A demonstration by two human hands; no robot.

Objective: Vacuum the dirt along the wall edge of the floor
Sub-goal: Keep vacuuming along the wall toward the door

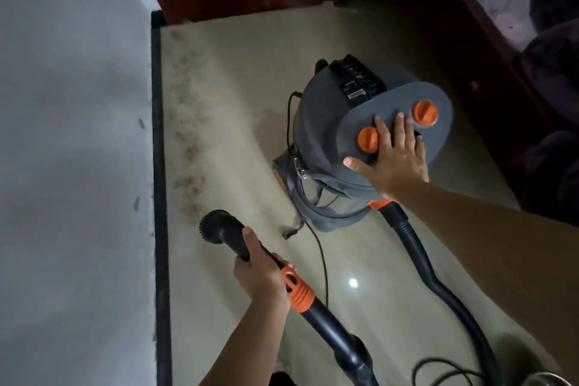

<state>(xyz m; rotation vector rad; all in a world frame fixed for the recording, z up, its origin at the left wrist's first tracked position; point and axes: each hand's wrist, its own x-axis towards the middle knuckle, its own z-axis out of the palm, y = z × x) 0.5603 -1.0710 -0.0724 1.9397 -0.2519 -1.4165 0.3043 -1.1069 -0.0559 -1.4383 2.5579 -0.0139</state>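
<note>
Nearest the lens, the hose (pixel 338 332) is being carried by the left hand (pixel 263 273), its fingers curled tight round the neck of the brush nozzle (pixel 219 230). The right hand (pixel 391 157) is being rested flat, fingers straight and spread, on the vacuum canister (pixel 329 110) at 2 o'clock, gripping nothing. A band of dirt (pixel 188 141) is lying just beside the skirting (pixel 158 166), running 12 to 6 o'clock. The nozzle's long axis is being pointed from 5 toward 11 o'clock, with the brush just short of the band's near end. Bristles should be lowered flat and drawn slowly along the skirting.
</note>
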